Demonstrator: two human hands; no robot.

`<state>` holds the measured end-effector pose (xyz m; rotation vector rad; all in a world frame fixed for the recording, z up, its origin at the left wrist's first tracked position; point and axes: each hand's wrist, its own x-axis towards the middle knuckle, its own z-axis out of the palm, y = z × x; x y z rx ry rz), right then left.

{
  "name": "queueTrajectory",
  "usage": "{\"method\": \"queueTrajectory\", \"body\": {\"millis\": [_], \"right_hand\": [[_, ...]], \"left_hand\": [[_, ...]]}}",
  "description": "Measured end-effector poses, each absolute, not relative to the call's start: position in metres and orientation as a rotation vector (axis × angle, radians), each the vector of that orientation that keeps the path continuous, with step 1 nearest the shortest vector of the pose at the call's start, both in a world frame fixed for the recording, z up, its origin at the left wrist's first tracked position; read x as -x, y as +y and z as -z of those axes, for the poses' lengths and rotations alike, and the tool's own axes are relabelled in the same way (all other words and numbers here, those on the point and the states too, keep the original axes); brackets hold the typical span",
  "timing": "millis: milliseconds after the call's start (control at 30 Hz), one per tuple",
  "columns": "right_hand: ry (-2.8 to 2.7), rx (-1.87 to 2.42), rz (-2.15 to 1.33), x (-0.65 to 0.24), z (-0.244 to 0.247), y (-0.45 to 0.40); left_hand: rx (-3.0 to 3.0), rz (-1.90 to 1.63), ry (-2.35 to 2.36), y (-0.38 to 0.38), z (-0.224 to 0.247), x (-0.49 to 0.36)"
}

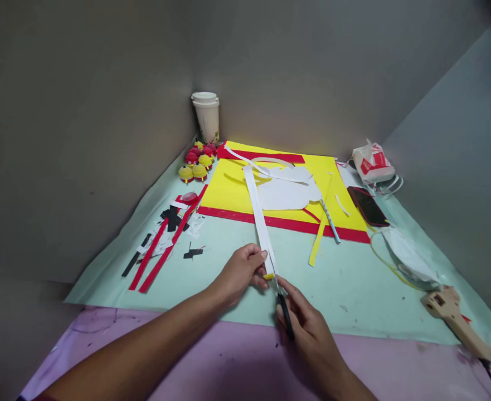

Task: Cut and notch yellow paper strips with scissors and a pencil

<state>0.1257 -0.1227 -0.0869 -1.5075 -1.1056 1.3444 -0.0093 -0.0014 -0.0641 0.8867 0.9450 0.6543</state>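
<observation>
My left hand [245,270] pinches the near end of a long white paper strip [256,211], which runs away from me over the coloured sheets. At that same end sits a small yellow piece [269,276], under my left fingertips. My right hand [306,320] grips black-handled scissors [286,316]. Their blades point away from me and lie along the strip's right edge, close to the yellow piece. Whether the blades are fully closed I cannot tell. Beyond my hands, a yellow sheet [228,192] with a red border lies under an irregular white paper piece [287,195].
Red strips [157,256] and black and white scraps lie at left. Round red-and-yellow ornaments [193,174] stand near a lidded paper cup [207,120]. On the right are a phone [368,206], a white mask [410,256], a tissue pack [373,162] and a glue gun [458,323].
</observation>
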Motion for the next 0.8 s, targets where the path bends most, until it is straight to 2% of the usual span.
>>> {"method": "queueTrajectory", "body": {"millis": [800], "right_hand": [[-1.006,1.494,-1.426,-0.1217,0.0796,-0.1237]], "left_hand": [[-0.898,-0.659,0.927,-0.0005,0.0636,0.0124]]}}
